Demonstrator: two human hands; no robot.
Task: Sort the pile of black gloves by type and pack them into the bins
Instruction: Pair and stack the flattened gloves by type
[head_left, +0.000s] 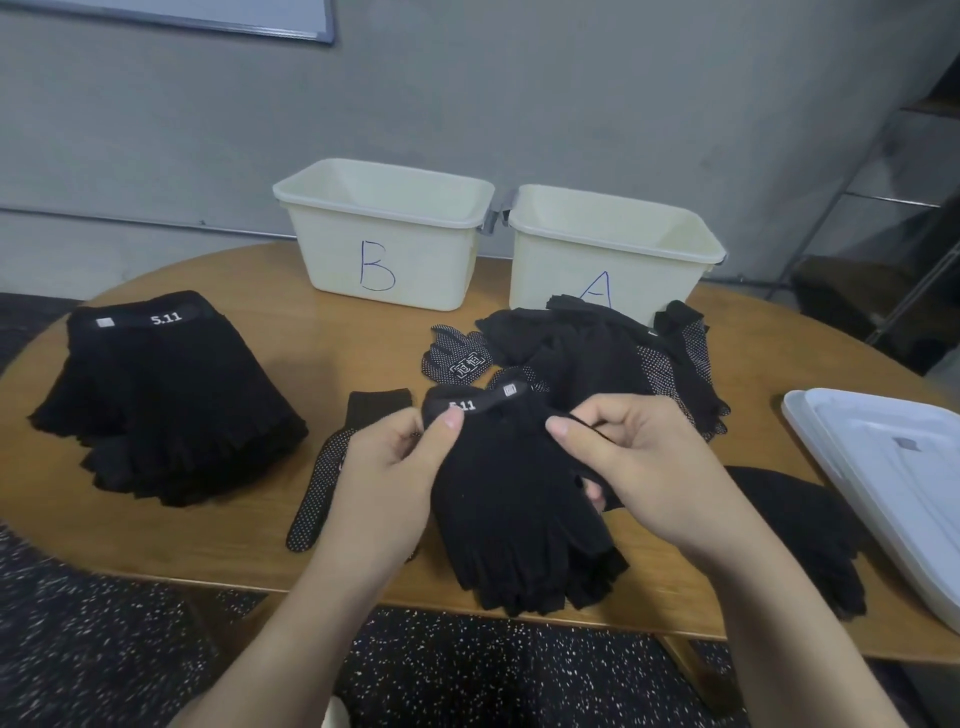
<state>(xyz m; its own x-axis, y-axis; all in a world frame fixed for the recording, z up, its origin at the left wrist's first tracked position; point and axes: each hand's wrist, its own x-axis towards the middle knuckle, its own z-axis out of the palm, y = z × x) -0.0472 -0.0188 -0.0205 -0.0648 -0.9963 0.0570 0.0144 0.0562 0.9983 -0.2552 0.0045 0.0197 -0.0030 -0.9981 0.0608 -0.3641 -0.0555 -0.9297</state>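
Black fleece gloves in the hands: a small stack of soft black gloves (519, 499) with a "5.11" strip on the cuff, held just in front of the pile, its finger ends hanging over the near edge of the surface.
Left hand (387, 467): its fingers are curled and pinch the cuff of the held stack by the "5.11" strip.
Right hand (639, 467): its fingers are curled and pinch a fold of black cloth at the right side of the held stack.
Pile: a messy heap of black gloves (597, 353), some plain and some with white dots, in the middle of the round wooden surface (337, 353).
Sorted stack: a neat stack of black "5.11" gloves (166, 400), well to the left of the pile.
Dotted glove: a black knit glove with white dots (332, 462), lying flat in front of the pile, partly under the left hand.
Bin B: a cream plastic bin marked "B" (384, 234), behind the pile and to its left.
Bin A: a cream plastic bin marked "A" (613, 249), right behind the pile, touching it.
Loose glove: a plain black glove (810, 525), to the right of the pile and in front of it.
Tray: a white plastic tray (893, 478), far right of the pile, at the edge of the surface.
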